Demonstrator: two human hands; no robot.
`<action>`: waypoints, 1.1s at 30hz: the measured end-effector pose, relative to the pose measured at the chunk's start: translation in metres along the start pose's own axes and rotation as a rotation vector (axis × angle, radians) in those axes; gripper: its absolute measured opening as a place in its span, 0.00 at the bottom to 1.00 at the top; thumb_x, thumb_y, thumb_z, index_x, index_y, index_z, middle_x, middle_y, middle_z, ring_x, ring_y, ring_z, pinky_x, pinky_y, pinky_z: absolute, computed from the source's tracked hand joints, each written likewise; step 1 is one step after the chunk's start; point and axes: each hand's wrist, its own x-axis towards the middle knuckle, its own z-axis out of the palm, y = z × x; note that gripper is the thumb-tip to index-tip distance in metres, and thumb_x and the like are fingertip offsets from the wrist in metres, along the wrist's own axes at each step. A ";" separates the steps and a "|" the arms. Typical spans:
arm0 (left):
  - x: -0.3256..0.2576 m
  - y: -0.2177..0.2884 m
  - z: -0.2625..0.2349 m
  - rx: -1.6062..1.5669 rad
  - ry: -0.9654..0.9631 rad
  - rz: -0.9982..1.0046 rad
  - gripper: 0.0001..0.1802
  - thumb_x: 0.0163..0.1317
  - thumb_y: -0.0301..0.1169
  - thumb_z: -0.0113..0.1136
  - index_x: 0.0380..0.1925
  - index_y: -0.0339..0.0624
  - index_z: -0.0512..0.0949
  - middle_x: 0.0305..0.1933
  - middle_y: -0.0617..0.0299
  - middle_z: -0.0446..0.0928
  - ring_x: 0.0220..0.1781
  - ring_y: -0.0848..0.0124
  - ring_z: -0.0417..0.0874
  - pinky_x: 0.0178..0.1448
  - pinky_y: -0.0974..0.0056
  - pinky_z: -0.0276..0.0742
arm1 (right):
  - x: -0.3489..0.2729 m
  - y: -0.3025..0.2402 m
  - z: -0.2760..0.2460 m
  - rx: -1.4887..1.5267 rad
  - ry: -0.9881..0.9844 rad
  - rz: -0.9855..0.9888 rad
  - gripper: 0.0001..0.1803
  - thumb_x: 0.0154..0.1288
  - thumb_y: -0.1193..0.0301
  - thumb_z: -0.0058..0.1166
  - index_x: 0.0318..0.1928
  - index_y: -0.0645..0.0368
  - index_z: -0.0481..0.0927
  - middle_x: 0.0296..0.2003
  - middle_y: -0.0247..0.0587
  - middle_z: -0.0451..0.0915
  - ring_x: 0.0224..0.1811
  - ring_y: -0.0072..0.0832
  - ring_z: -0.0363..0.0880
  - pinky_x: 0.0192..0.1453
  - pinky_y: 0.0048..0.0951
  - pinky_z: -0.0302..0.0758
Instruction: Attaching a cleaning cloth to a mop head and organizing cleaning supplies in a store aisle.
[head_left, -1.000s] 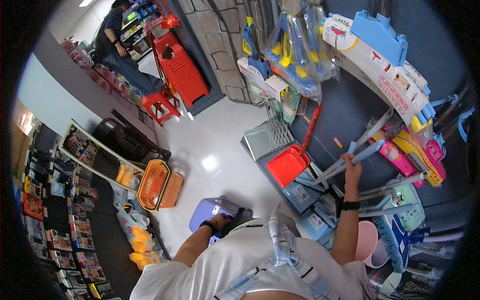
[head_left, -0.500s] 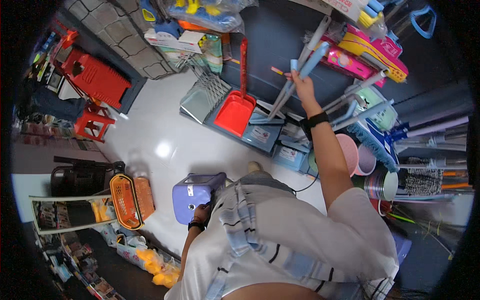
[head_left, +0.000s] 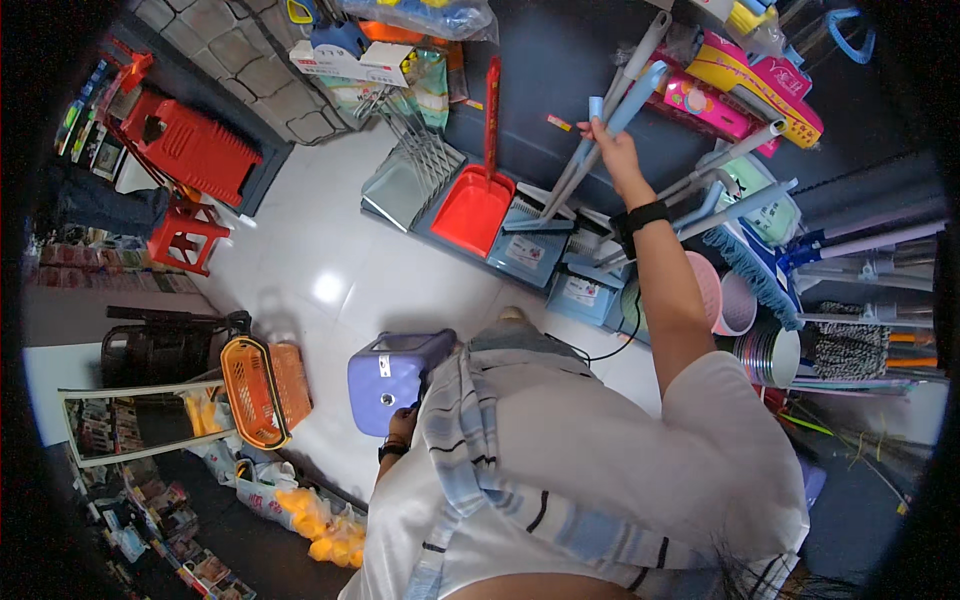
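Arm (head_left: pixel 668 280) outstretched, right hand (head_left: pixel 615 155) curled round pale-blue handles (head_left: pixel 637 95) — left hand (head_left: pixel 402 426) low against purple stool (head_left: pixel 372 398), its grip unclear

We find the scene moderately bright, with a white glare spot on the glossy floor (head_left: pixel 327 288) from a source outside our view. A soft grey shadow lies beyond the orange basket (head_left: pixel 290 385), and the dark wall (head_left: pixel 548 75) looks dim. We can barely read the left hand (head_left: pixel 402 424), shaded against the purple stool (head_left: pixel 378 372). Toward the black rim, shapes bend, and the packets (head_left: pixel 130 543) at lower left blur.
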 end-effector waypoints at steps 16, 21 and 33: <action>0.011 0.007 -0.007 0.205 0.017 0.088 0.19 0.54 0.40 0.61 0.37 0.33 0.77 0.33 0.55 0.81 0.35 0.69 0.80 0.41 0.66 0.74 | -0.003 0.000 -0.014 0.094 -0.138 0.026 0.16 0.66 0.61 0.48 0.31 0.61 0.76 0.44 0.43 0.78 0.50 0.27 0.72 0.61 0.29 0.60; 0.008 0.016 -0.006 0.090 0.014 0.007 0.20 0.55 0.40 0.60 0.38 0.33 0.77 0.35 0.54 0.81 0.36 0.67 0.80 0.43 0.66 0.74 | -0.009 0.006 -0.014 -0.014 -0.076 -0.047 0.16 0.63 0.60 0.51 0.33 0.62 0.80 0.33 0.35 0.79 0.38 0.23 0.75 0.47 0.26 0.67; 0.019 0.007 -0.011 0.077 -0.002 0.010 0.19 0.55 0.40 0.61 0.38 0.35 0.77 0.35 0.54 0.81 0.37 0.68 0.80 0.43 0.67 0.74 | -0.006 -0.011 -0.002 -0.059 -0.027 0.026 0.19 0.64 0.59 0.51 0.23 0.61 0.76 0.31 0.40 0.81 0.38 0.24 0.76 0.49 0.27 0.67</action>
